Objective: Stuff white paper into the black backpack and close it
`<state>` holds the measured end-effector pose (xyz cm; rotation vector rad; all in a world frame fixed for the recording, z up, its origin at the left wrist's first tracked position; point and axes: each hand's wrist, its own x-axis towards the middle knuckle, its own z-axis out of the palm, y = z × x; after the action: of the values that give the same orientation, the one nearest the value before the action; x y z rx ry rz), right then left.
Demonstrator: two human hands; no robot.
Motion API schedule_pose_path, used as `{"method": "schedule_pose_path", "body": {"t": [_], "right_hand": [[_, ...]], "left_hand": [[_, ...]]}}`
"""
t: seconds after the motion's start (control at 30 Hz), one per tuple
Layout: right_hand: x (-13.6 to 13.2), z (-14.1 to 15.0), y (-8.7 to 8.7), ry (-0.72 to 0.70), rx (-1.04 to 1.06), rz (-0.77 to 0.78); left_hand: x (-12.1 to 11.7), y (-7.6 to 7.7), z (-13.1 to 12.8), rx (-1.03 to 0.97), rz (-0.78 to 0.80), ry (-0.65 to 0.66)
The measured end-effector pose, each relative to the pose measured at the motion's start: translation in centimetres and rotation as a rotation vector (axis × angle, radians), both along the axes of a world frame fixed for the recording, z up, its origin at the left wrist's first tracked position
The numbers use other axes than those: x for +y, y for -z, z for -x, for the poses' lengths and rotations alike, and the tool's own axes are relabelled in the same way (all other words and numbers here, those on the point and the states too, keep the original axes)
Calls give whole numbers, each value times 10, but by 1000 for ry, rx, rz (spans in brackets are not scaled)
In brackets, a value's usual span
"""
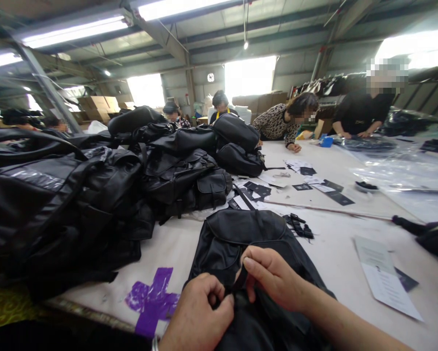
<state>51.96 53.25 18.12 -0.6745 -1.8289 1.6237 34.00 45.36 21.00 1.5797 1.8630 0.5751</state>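
Note:
A black leather-look backpack (248,226) lies on the white table in front of me, its flap pointing away. Both my hands work over its middle. My right hand (268,273) pinches a dark strap (241,279) between thumb and fingers. Just left of it and lower, my left hand (204,309) has its fingers curled, thumb and fingertips closed at the lower end of the same strap. What exactly lies between the left fingertips is hidden.
Black bags (182,165) are heaped at the left and back. Purple tape (155,300) marks the near table edge. Black straps (298,225), tags (257,189) and a printed card (385,278) lie on the table (345,234). Co-workers, including one in a patterned top (273,122), stand beyond.

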Motion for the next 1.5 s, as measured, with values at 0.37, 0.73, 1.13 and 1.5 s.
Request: {"method": "schedule_pose_path", "body": {"t": [0.37,0.73,1.13,1.5], "right_hand": [[-19,-21,-40,-294,-211,-612],[5,-5,-9,35,-137,-86],[-18,18,-27,-39,-572,191],[-24,20,-33,-55,-567,392]], "left_hand": [[-5,-7,11,-50,-28,144],[-16,-5,29,-33,-196,251],[-14,0,31,-80,-224,370],[-14,6,21,167,-329,389]]}}
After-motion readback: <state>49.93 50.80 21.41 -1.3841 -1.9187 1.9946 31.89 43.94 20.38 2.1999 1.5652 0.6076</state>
